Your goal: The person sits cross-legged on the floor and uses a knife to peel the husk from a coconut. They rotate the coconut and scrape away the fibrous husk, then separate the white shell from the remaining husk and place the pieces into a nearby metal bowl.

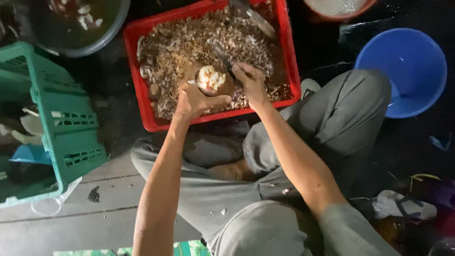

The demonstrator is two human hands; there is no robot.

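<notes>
My left hand (193, 100) grips a round brown-shelled piece with white flesh, a coconut half (212, 80), over the near side of a red plastic crate (289, 61). My right hand (250, 83) is closed on the handle of a dark metal knife (222, 53) whose blade points away over the crate, right beside the coconut piece. The crate is filled with brown and white husk and shell scraps (189, 42). My grey-trousered knees sit just below the crate.
A green slatted crate (66, 123) stands at the left. A dark round basin (71, 28) with white pieces is at top left. A blue plastic bucket (403, 71) is at right, and a sandal (403, 206) lies at lower right.
</notes>
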